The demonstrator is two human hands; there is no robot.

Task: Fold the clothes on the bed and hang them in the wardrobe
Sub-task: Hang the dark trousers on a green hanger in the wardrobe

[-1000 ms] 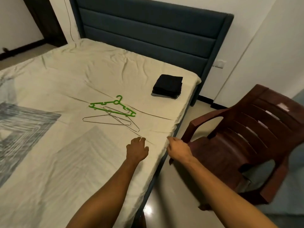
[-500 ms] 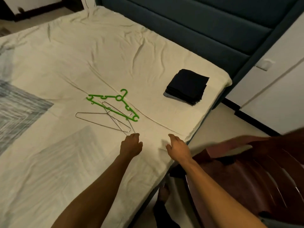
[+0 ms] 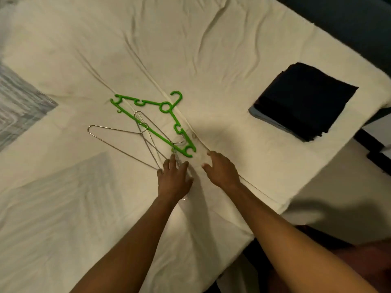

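Both hands reach forward, left hand [image 3: 174, 178] and right hand [image 3: 220, 169] fingers spread

The bed [image 3: 211, 49] is covered in matt, creased cream cloth, with a grey printed patch at the left. The green hanger [image 3: 148, 125] is made of smooth, slightly glossy plastic. The two wire hangers [image 3: 118, 142] are formed of thin, shiny metal. The folded clothes [image 3: 304, 100] are seen as dark, matt fabric.

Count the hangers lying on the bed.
3: a green plastic hanger mid-bed, and two wire hangers crossing it, one stretching left, one running toward the left hand. None appears hidden.
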